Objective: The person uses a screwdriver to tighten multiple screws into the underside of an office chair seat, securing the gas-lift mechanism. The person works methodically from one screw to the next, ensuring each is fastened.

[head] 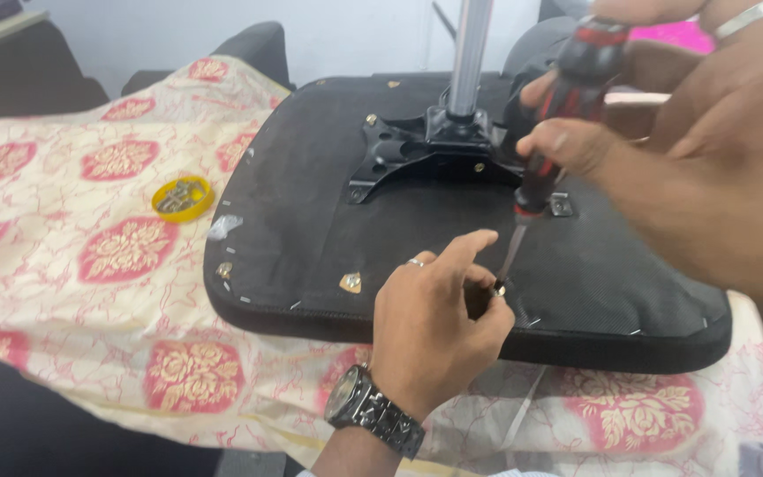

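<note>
An upturned black chair seat (311, 221) lies on a cream cloth with red flower prints (90, 247). A black metal plate (417, 150) with a silver post (470, 53) is fixed to its underside. My right hand (691, 168) grips a red-and-black screwdriver (558, 115), tip down on a small screw (498, 289) near the seat's front edge. My left hand (434, 327), with a ring and a metal wristwatch, pinches that screw and steadies it at the screwdriver's tip.
A small yellow lid (183, 199) holding several screws sits on the cloth left of the seat. Brass-coloured fittings (351, 283) dot the seat's underside. Dark chairs (258, 44) stand behind the table, and a pink object (673, 35) shows at the back right.
</note>
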